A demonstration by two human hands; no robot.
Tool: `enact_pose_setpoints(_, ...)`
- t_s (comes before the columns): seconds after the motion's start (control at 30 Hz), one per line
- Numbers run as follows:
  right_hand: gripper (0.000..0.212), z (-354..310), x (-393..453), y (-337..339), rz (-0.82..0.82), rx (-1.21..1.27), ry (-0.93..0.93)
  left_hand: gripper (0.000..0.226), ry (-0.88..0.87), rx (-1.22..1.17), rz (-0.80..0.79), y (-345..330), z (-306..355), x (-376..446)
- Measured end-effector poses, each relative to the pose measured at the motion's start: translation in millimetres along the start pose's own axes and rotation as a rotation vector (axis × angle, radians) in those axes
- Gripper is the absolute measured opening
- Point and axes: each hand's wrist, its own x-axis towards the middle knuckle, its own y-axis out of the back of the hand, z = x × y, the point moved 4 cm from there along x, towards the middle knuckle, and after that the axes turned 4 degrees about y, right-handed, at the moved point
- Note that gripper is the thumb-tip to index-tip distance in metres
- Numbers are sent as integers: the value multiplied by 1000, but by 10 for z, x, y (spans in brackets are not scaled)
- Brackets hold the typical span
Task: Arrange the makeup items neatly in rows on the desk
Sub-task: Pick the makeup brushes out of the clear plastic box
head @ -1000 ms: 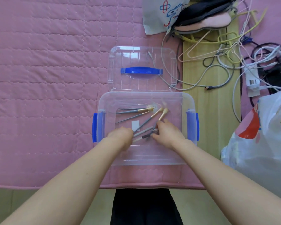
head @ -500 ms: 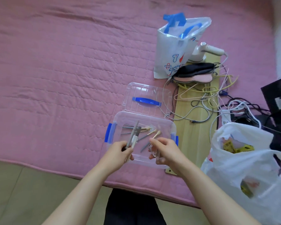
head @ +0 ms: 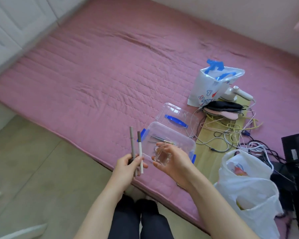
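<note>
My left hand [head: 128,165] pinches two thin makeup pens [head: 136,149], low and a bit left of the middle of the frame. They stick up from my fingers. One pen is all grey-brown. The other is white with a dark cap. My right hand [head: 173,161] curls around a small clear glass bottle [head: 160,155], just right of the pens. The bottle is see-through and a bit blurry, so I cannot tell its shape well. I think I should hold both hands steady and not squeeze too hard. The pens could slip apart, so I should keep them side by side. More brushes [head: 162,139] lie in the clear box [head: 176,135] on the pink blanket [head: 102,83], just above my hands.
</note>
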Motion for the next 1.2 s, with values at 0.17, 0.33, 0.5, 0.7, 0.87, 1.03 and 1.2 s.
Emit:
enact_pose_setpoints(0.17, 24, 93, -263, -464, -110, -154, 9, 17, -28, -104, 100, 449, -19, -358)
enact_pose_setpoints(0.33, 24, 340, -401, -1002, -153, -390, 20, 17, -20, -171, 194, 1023, -167, -631)
enact_pose_setpoints(0.5, 20, 677, -467, -1707, -220, -613, 15, 20, -7, -290, 311, 1743, -362, -843)
enact_pose_setpoints(0.7, 22, 1136, -465, -2696, -333, -828, 59, 19, -20, -416, 415, 2754, -509, -1096)
enact_pose_setpoints(0.87, 25, 1575, -471, -3539, -416, -915, 96, 19, -20, -480, 507, 3598, -676, -1285)
enact_pose_setpoints(1.03, 29, 1972, -505, -4263, -503, -981, 84, 19, 15, -527, 574, 4245, -825, -1400)
enact_pose_setpoints(1.2, 24, 2259, -477, -4818, -564, -1044, 50, 18, 36, -597, 632, 4745, -845, -1381)
